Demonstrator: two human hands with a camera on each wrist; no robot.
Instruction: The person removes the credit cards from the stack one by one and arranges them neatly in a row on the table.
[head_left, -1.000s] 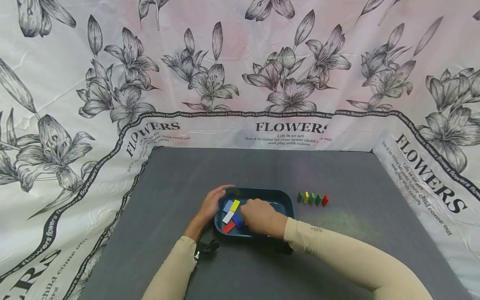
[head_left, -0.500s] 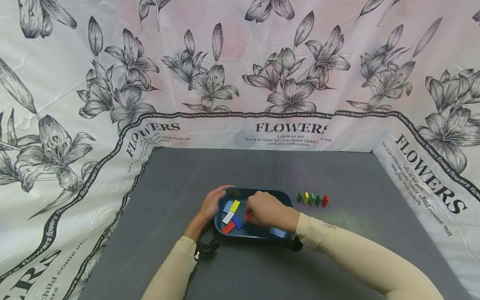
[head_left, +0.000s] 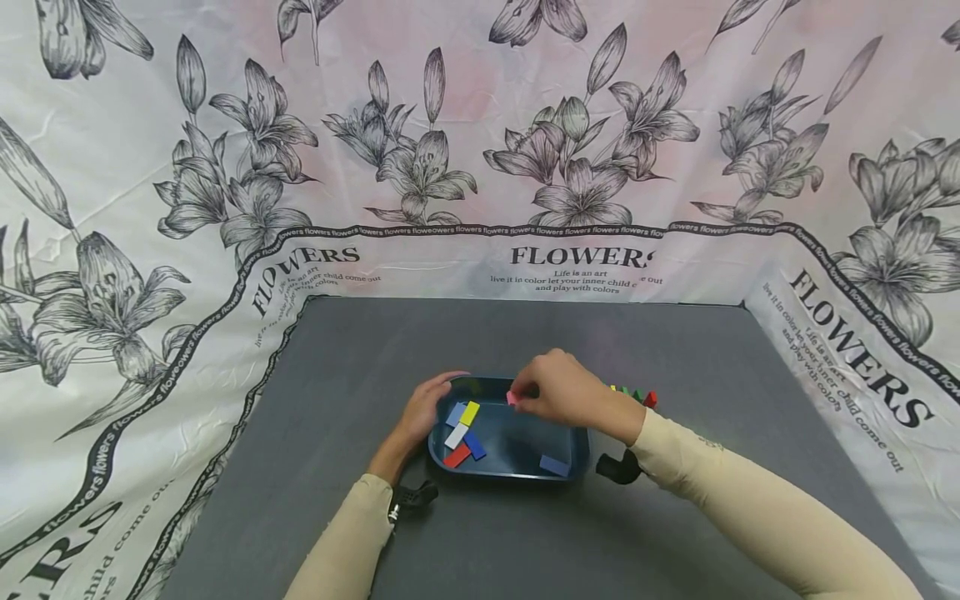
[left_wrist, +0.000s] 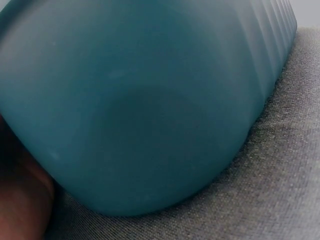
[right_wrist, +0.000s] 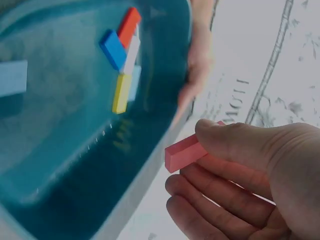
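My right hand pinches a pink domino block between thumb and fingers, over the far side of a dark blue-green tray. My left hand holds the tray's left end, its fingers round the far left corner. At the left inside the tray lie a yellow block, a white block, a red block, a blue block and a light blue block. Another blue block lies at the near right. In the left wrist view, the tray's outer wall fills most of the frame.
Right of the tray, a row of small upright blocks stands partly hidden behind my right wrist; a red block ends it. Grey cloth covers the table. A white flower-printed sheet rises along the back and sides.
My right hand has lifted the pink block from among the tray's blocks and moved right and toward the far rim. The left hand and tray stay in place.
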